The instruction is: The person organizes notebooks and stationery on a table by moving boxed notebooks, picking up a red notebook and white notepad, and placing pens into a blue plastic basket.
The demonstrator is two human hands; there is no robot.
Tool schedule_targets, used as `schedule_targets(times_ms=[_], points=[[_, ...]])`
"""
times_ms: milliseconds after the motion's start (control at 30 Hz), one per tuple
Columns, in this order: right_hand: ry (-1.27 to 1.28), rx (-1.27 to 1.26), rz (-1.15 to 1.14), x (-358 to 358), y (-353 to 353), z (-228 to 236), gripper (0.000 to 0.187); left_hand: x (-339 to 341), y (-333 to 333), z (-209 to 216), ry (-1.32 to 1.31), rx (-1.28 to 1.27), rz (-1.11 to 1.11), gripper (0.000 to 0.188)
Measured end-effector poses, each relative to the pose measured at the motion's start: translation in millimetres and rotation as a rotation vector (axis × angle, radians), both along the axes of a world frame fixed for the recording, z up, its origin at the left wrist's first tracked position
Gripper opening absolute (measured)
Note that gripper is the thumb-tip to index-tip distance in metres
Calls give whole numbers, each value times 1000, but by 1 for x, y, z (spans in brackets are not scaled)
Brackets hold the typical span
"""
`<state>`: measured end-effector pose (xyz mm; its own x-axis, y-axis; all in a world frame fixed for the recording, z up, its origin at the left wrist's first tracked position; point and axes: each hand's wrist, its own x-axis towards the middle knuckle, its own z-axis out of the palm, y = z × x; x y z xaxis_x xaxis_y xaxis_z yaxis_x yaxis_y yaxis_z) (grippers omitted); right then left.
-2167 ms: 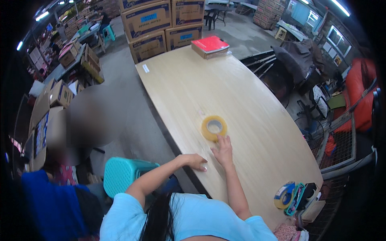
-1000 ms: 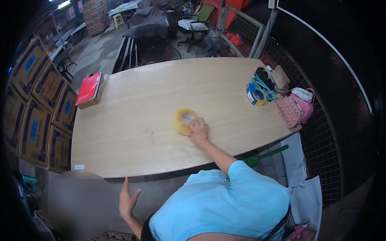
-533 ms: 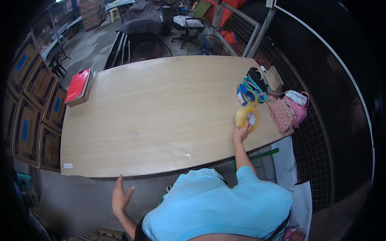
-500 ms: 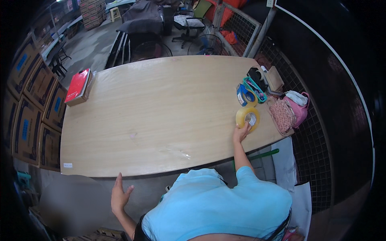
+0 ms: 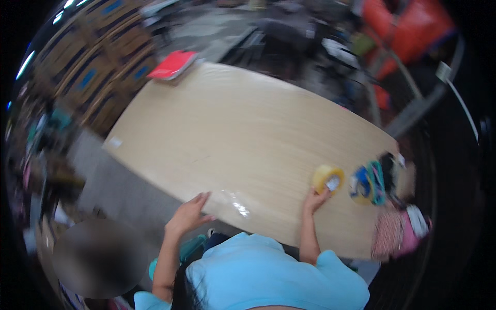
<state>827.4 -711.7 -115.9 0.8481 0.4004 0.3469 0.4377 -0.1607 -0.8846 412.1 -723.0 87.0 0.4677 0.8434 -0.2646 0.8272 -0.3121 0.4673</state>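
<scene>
My right hand point(image 5: 314, 200) grips a roll of yellowish clear packing tape point(image 5: 319, 178) at its lower edge, over the right part of the light wooden table point(image 5: 232, 124). At the table's near edge, my left hand point(image 5: 187, 216) is open, its fingers stretched toward the tabletop and nothing in them. Beside that hand lies a crumpled, shiny strip of clear plastic or tape point(image 5: 236, 204). A blue tape dispenser point(image 5: 360, 185) with a tape roll stands right of the held roll, against a teal basket point(image 5: 377, 181). Motion blurs the whole picture.
Along the table's right end sit a black item point(image 5: 387, 168) and a pink bag point(image 5: 408, 237) with a patterned pouch point(image 5: 387, 233). A red packet point(image 5: 172, 64) lies at the far left corner. Stacked cartons point(image 5: 93, 67) stand beyond the left side.
The view has turned, so the table now slants. My left hand has come up to the table's near edge. The tape roll, still in my right hand, has moved left, away from the dispenser.
</scene>
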Motion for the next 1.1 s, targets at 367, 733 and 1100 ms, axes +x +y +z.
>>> schedule_targets(times_ms=[367, 733, 1100], points=[[174, -267, 885, -195, 89, 15, 47, -57, -1, -10, 124, -75, 190, 82], [-242, -563, 1518, -479, 247, 53, 48, -301, 35, -39, 104, 16, 433, 79], [366, -650, 1469, -661, 378, 110, 42, -559, -78, -39, 185, -102, 1136, 79]])
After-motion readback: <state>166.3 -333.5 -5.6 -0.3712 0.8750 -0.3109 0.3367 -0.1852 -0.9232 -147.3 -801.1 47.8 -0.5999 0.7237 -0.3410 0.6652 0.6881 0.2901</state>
